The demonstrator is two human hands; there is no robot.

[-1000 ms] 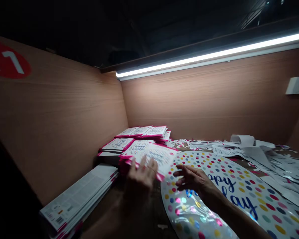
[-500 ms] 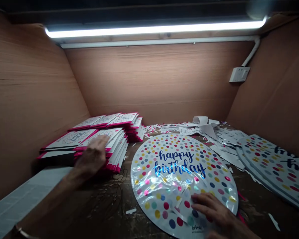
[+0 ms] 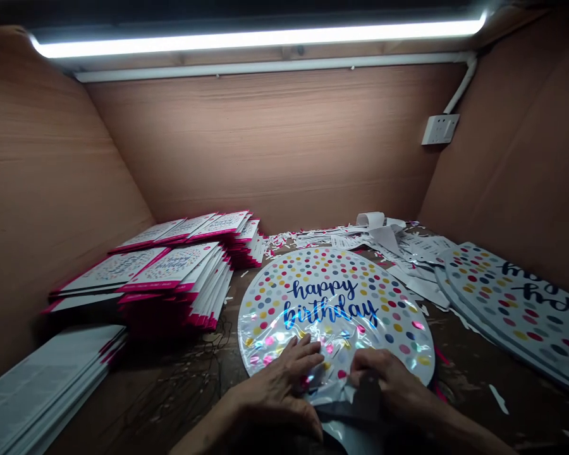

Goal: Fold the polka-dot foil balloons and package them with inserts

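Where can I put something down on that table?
The table shows bare between the card packets and the round birthday sheet, widening toward the front. Another patch lies between that sheet and the round stack, with a few scraps. The back is crowded with paper strips; the left hand and right hand crowd the sheet.

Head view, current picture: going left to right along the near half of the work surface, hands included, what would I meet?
White stack of flat packaging → left hand → right hand → overlapping round dotted pieces.
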